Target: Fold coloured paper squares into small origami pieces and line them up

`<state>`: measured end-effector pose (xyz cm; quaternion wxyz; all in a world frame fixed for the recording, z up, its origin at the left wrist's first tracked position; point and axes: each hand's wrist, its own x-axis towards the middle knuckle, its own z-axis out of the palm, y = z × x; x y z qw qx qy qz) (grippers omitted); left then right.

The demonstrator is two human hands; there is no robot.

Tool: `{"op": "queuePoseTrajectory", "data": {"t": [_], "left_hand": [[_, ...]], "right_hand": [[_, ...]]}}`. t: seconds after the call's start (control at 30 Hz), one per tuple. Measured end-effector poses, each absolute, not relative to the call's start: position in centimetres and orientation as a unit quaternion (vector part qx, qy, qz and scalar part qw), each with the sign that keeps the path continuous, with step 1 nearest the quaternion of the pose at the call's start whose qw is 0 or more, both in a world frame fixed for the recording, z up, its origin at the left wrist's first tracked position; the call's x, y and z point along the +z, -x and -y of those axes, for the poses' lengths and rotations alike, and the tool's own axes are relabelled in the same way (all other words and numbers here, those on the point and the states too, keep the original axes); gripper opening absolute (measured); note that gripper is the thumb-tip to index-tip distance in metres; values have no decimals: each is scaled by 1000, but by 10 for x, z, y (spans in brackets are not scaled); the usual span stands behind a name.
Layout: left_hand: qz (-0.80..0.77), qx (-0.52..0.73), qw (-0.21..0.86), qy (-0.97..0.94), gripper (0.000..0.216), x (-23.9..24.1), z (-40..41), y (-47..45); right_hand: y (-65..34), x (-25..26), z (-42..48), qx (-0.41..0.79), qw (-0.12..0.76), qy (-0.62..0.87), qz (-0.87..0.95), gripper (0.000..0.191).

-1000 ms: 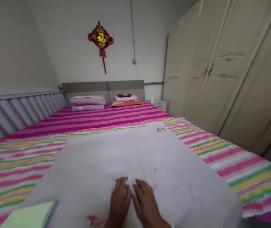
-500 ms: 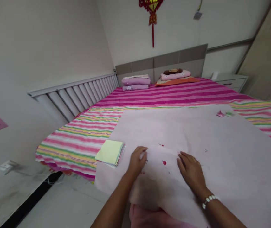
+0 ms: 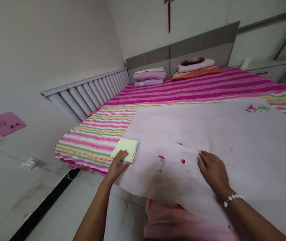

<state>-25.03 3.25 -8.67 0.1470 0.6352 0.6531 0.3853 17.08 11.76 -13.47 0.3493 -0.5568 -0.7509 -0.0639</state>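
A stack of square coloured paper [image 3: 128, 147], pale yellow on top, lies at the left edge of a pale sheet [image 3: 173, 124]. My left hand [image 3: 119, 164] reaches onto its near corner, fingers over the top sheet and thumb apart along the front edge. My right hand [image 3: 214, 172], wearing a white beaded bracelet, rests on the sheet with its fingers stretched forward and nothing visible in them. Between the hands, small red marks [image 3: 183, 161] dot the sheet. Farther back to the right are a small pink folded paper piece [image 3: 251, 108] and a green one [image 3: 263, 108].
The sheet covers part of a bed with a striped cover [image 3: 102, 129]. A slatted rail [image 3: 90, 95] runs along the left wall. Folded bedding [image 3: 150, 77] is stacked by the headboard [image 3: 183, 47]. A pink note [image 3: 6, 124] hangs on the left wall above a socket [image 3: 30, 163].
My left hand has moved left from the middle of the sheet onto the paper stack. My right hand stays on the sheet. The view has tilted down and turned slightly left.
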Motion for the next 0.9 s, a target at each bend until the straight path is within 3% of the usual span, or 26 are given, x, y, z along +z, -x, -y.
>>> {"op": "queuePoseTrajectory", "data": {"t": [0.33, 0.9], "left_hand": [[-711, 344, 157, -593, 43, -88, -35, 252], [-799, 261, 21, -541, 50, -91, -54, 219]], "right_hand": [[-172, -137, -119, -67, 360, 550, 751, 34], [-171, -134, -117, -54, 346, 559, 752, 33]]}}
